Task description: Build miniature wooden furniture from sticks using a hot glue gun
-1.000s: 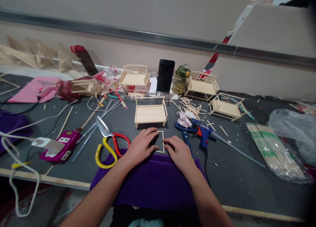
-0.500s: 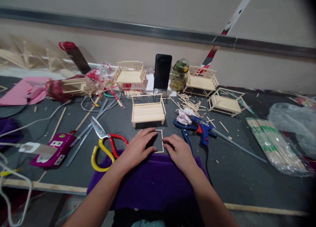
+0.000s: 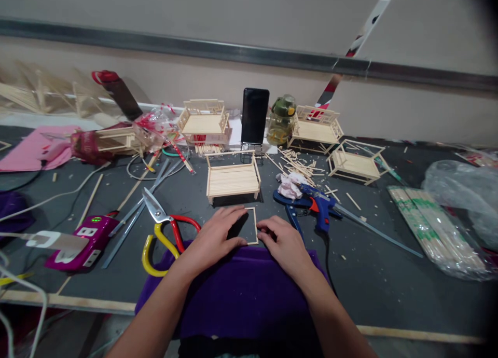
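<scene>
Head view: the frame [image 3: 255, 217] lies on the table [image 3: 373, 295], two corners formed; with its left end covered, I can't judge what remains. My left hand [image 3: 217, 233] spans it, fingers apart; my right hand [image 3: 283, 238] curls at its right side, grip unclear.

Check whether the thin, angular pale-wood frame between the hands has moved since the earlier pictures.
No; the frame keeps its place just nearside of the slatted pale-wood miniature bench. Only the view shifted.
</scene>
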`<state>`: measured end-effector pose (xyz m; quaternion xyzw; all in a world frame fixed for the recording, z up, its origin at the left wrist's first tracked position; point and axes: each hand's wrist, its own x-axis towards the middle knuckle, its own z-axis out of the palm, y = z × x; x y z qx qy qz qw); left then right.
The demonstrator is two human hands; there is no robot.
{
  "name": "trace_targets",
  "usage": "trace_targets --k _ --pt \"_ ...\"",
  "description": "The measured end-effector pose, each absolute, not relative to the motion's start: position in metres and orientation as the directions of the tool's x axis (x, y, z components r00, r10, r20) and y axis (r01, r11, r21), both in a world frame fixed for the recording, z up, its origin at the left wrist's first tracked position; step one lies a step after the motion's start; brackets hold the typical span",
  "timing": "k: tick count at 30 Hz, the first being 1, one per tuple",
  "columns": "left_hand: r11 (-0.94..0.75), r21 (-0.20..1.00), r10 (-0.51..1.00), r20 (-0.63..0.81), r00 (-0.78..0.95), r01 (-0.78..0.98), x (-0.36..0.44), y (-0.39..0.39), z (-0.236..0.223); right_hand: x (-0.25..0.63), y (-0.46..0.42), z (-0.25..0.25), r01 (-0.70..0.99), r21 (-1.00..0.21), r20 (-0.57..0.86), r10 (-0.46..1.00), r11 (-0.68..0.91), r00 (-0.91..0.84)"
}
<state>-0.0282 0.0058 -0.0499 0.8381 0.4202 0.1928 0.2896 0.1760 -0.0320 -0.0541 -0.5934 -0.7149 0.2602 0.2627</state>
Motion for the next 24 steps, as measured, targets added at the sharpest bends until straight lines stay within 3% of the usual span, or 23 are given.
trace_targets --k 24 --pt "-0.491 0.639 0.811 0.089 0.578 0.591 -0.0273 0.0066 -0.0498 0.1765 -0.0321 -0.0537 0.717 -0.675 0.064 0.982 0.174 -0.177"
